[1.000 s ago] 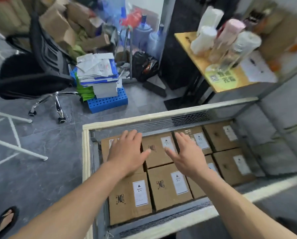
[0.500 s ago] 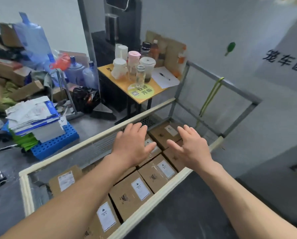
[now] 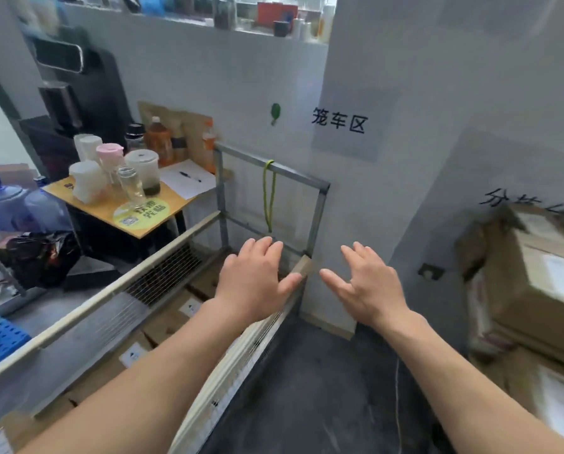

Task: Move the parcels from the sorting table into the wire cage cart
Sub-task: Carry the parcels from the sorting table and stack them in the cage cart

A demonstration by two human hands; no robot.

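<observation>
Both empty, fingers straight: left grip (image 3: 257,276) over the near rail of the wire cage cart (image 3: 110,290), right grip (image 3: 369,290) just right of the cart. Brown parcels (image 3: 172,319) lie inside it; blurred cartons (image 3: 536,280) stand further right.

Grey walls (image 3: 405,77) meet at a corner. One bears a paper sign (image 3: 339,122) with black characters, and a small green hook (image 3: 275,112) beside it. A ledge (image 3: 182,22) along the top holds blurred jars (image 3: 223,11). To the left, a yellow table (image 3: 94,209) carries cups (image 3: 87,178), bottles (image 3: 158,142) and a sheet (image 3: 182,186) with a pen (image 3: 189,176), in front of a black machine (image 3: 74,93). Water jugs (image 3: 2,201) and a black bag (image 3: 41,257) sit beside the table. The floor (image 3: 323,388) is dark grey and the light is even.
</observation>
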